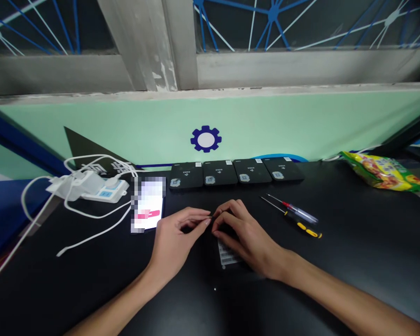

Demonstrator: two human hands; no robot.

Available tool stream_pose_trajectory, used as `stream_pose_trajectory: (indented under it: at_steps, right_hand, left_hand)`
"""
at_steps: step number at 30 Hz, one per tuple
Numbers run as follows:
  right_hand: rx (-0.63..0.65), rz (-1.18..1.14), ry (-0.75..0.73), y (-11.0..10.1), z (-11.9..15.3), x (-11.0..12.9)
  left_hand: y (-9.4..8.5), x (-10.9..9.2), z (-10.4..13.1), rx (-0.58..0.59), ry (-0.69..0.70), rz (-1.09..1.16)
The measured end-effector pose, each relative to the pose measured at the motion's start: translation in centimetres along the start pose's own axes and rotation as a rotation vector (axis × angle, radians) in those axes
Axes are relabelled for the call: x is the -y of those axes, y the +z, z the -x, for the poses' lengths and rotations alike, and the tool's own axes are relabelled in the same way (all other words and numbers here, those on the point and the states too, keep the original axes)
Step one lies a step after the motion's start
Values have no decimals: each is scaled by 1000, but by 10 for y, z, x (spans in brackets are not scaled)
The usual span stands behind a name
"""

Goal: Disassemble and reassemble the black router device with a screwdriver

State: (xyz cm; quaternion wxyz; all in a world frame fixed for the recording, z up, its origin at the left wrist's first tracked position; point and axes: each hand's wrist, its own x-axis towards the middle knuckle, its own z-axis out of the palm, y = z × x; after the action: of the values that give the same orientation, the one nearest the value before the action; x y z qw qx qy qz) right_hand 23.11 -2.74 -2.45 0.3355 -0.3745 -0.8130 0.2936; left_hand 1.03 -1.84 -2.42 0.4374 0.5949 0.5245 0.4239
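Observation:
A flat black box (226,267) with a pale printed label lies on the black table, mostly covered by my right hand. Thumb and fingers of my left hand (173,240) are pinched together at the box's far left corner; what sits between them is too small to make out. My right hand (247,238) is bent over the box, its fingertips drawn together close to the left ones. Its thumb lies along the label. Whatever the right fingertips grip is hidden.
Several black boxes (220,173) stand in a row along the wall. On the right lie two screwdrivers (299,214) and a yellow-green snack bag (385,171). To the left are a lit phone (149,203), a power strip (107,190) and white cables (91,235).

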Motion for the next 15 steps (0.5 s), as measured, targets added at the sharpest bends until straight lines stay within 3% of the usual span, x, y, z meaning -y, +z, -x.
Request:
stream_pose_trajectory:
  at_steps: [15]
  right_hand:
    - [-26, -8, 18, 0, 0, 3]
  left_hand:
    - [-1, 2, 1, 43, 39, -63]
